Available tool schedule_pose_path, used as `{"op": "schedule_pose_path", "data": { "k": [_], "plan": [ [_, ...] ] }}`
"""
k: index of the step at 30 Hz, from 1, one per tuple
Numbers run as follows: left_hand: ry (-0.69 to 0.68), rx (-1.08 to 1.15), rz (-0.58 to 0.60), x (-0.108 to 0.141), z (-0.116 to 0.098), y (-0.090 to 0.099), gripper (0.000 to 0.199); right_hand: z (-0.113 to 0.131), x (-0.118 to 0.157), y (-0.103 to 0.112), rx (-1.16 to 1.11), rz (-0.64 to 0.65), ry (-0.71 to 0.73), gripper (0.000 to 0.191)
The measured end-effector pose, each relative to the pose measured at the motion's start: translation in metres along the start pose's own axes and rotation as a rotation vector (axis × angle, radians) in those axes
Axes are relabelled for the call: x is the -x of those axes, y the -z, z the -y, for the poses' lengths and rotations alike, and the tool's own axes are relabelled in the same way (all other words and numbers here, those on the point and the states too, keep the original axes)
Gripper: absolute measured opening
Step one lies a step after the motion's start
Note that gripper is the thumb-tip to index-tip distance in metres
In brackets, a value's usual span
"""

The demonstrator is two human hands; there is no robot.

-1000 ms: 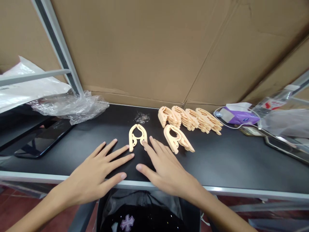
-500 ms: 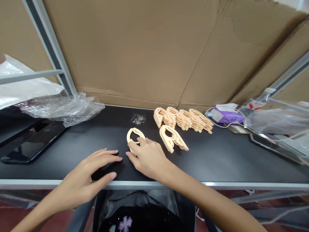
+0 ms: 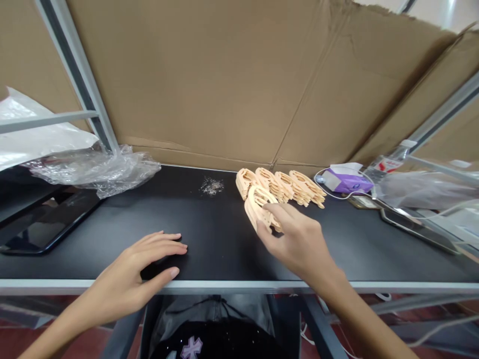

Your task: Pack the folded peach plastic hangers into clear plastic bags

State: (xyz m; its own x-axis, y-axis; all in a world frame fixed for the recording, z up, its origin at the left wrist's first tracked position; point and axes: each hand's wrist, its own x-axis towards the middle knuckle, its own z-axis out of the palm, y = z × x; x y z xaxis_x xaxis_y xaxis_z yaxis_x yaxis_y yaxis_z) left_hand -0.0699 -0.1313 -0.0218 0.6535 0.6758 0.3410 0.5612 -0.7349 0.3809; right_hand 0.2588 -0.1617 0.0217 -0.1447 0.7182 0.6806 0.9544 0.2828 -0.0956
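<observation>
Several stacks of flat cream plastic pieces (image 3: 281, 185) stand in a row at the back of the black table. In front of them, my right hand (image 3: 295, 234) pinches a cream piece (image 3: 255, 205) between thumb and fingers, over the smaller front stack, which it mostly hides. Whether that piece rests on the stack cannot be made out. My left hand (image 3: 144, 269) lies at the table's front, left of the middle, with its fingers spread and nothing in them.
A black device (image 3: 48, 217) and clear plastic wrap (image 3: 108, 167) are on the left. Small debris (image 3: 212, 186) lies at the back middle. On the right are a purple tissue pack (image 3: 346, 178), a bottle (image 3: 391, 162), a cable and a phone (image 3: 419, 230).
My right hand has moved right, carrying the single cream piece from the table's middle to the front stack. My left hand has stayed in place.
</observation>
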Motion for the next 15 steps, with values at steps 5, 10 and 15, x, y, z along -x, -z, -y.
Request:
{"op": "schedule_pose_path", "data": {
  "k": [5, 10, 15],
  "plan": [
    [-0.006, -0.009, -0.01, 0.001, -0.002, 0.002, 0.029, -0.019, 0.0, -0.013, 0.1, 0.149, -0.131, 0.033],
    [0.0, -0.004, 0.0, 0.0, -0.002, 0.001, 0.029, -0.014, 0.002, -0.016, 0.082, 0.259, -0.189, 0.033],
    [0.034, 0.017, 0.001, -0.003, 0.001, 0.002, 0.03, -0.038, -0.004, -0.016, -0.189, 0.164, -0.312, 0.038]
  ]
}}
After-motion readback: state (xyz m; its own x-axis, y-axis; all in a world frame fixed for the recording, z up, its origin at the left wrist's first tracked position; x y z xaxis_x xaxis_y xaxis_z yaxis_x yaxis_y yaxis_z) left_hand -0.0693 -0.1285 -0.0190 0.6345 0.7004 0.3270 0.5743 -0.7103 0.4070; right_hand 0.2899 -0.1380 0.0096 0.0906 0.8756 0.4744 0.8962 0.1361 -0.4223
